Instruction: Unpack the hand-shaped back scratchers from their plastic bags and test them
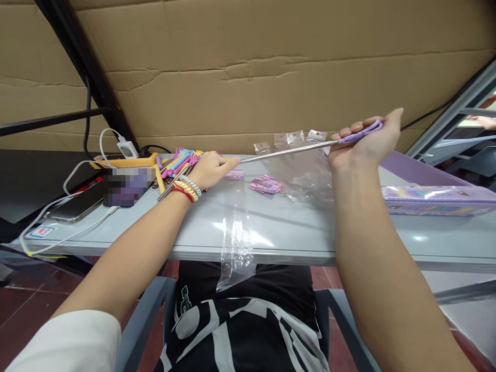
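A telescopic back scratcher (289, 152) with a metal rod and a purple end is stretched out between my two hands. My right hand (364, 142), palm up, is closed around the purple end. At the rod's other end, my left hand (213, 169) pinches it, hiding that tip. Behind and beside my left hand lies a pile of colorful back scratchers (180, 164) in pink, blue, yellow and purple. Small pink printed cards (265, 184) lie below the rod. A clear plastic bag (237, 227) with a pink card header (235, 175) hangs over the table's front edge.
More clear bags (298, 170) lie at the back. A purple printed box (437, 200) sits at right. Phones (79, 201), white cables (73, 238) and a yellow-framed item (127, 161) occupy the left. Cardboard (271, 67) walls the back of the grey table (294, 227).
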`<state>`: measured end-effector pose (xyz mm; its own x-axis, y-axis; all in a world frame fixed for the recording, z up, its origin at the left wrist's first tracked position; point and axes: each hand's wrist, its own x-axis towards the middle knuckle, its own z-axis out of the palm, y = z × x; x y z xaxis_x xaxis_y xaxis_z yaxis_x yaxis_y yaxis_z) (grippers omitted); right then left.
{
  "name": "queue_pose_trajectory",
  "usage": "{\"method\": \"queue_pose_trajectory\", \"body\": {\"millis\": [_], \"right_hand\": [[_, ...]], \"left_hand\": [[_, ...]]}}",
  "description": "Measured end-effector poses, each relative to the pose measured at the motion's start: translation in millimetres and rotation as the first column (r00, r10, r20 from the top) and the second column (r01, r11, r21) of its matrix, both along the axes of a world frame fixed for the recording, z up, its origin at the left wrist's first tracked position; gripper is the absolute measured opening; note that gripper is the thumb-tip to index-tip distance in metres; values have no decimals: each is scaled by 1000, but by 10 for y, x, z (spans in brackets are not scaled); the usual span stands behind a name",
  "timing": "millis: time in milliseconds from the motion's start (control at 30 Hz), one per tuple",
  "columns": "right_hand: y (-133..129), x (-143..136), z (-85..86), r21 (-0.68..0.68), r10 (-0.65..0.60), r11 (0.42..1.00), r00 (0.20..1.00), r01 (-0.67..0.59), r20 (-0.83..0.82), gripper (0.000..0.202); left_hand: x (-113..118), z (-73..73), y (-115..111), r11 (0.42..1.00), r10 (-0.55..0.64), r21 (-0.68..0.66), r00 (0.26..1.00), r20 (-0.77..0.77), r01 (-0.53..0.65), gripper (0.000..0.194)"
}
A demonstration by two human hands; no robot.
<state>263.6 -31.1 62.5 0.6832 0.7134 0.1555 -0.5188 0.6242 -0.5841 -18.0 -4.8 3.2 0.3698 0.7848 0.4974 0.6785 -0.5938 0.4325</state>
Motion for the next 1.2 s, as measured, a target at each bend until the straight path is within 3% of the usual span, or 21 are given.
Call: {"method": "queue_pose_trajectory", "body": {"millis": [133,300,500,633,833,1200], "right_hand": [[49,-156,-4,-13,-22,1000,998,21,-51,49],[172,-445,-194,13,78,997,980,-81,184,45],[145,-686,-301,-84,137,989,969,-122,206,38],[145,-698,-348,-98,146,987,966,-128,215,38],[306,-631,-480,-76,156,988,896,-137,415,54],[391,-605,-531,-110,95,993,794,-35,601,58]], "left_hand": [[45,18,-39,998,-64,8,998,-6,65,58],[246,-18,-110,985,-159,60,986,-46,161,65],[257,-45,-123,988,-123,93,992,-22,125,69],[192,-36,-93,987,-131,92,991,-10,132,70],[155,-25,-74,982,-149,108,988,-37,153,64],[125,-18,-60,984,-139,101,986,-87,148,61]]}}
